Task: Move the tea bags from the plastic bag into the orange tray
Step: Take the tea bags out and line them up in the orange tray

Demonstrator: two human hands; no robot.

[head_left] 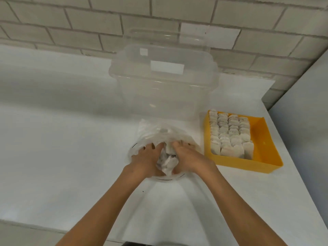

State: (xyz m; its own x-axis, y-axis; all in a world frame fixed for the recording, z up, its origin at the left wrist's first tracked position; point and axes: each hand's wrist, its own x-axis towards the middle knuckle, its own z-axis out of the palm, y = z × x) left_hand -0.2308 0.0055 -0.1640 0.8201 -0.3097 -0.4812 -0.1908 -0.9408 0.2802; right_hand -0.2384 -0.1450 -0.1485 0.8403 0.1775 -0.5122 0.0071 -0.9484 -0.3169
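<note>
A clear plastic bag (150,134) lies on the white counter, its mouth toward me. Both my hands are inside its opening. My left hand (145,159) and my right hand (188,157) curl around a bunch of white tea bags (167,161) held between them. To the right stands the orange tray (262,144), with several rows of tea bags (229,134) standing upright in its left part. The tray's right side is bare.
A large clear plastic container (163,77) with a white label stands just behind the bag, against the tiled wall. The white counter (62,139) stretches to the left. A grey panel (305,89) rises at the far right beside the tray.
</note>
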